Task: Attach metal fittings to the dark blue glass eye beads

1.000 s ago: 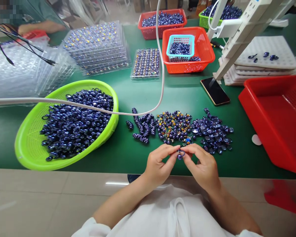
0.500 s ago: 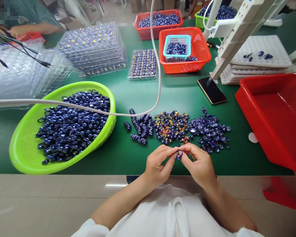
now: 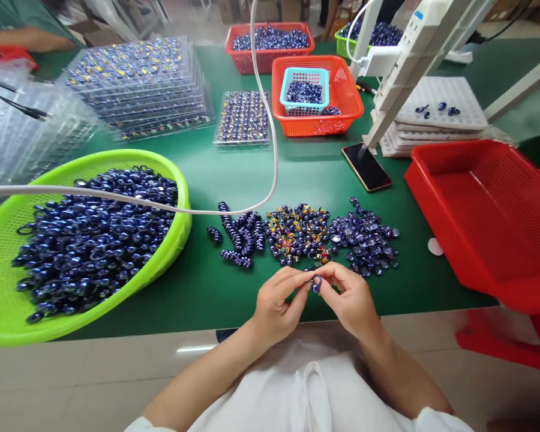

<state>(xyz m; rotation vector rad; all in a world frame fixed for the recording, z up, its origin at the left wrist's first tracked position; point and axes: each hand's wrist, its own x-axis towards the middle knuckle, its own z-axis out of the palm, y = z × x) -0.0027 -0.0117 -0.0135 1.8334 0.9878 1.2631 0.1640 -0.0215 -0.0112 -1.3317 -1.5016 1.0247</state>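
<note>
My left hand (image 3: pixel 279 305) and my right hand (image 3: pixel 351 301) meet fingertip to fingertip above the table's front edge. Pinched between them is a small, shiny dark blue ring (image 3: pixel 316 285) with a round bead-like part at its lower side; the fingers cover some of it. Just beyond the hands lies a heap of dark beads mixed with yellow and red bits (image 3: pixel 297 231). Right of that heap are flat, glossy dark blue pieces (image 3: pixel 364 237), and to its left are stacked rows of dark blue rings (image 3: pixel 243 234).
A lime-green basket (image 3: pixel 185 210) full of dark blue rings stands left. A white cable (image 3: pixel 275 150) arches over the table. A phone (image 3: pixel 366 167), a red bin (image 3: pixel 465 276), an orange basket (image 3: pixel 351 111) and stacked clear trays (image 3: pixel 162 102) surround the work area. Another person's arm (image 3: pixel 27 39) shows far left.
The view has swung a little to the right, so everything on the table appears farther left. Both hands keep their pinch on the ring, with little visible finger movement.
</note>
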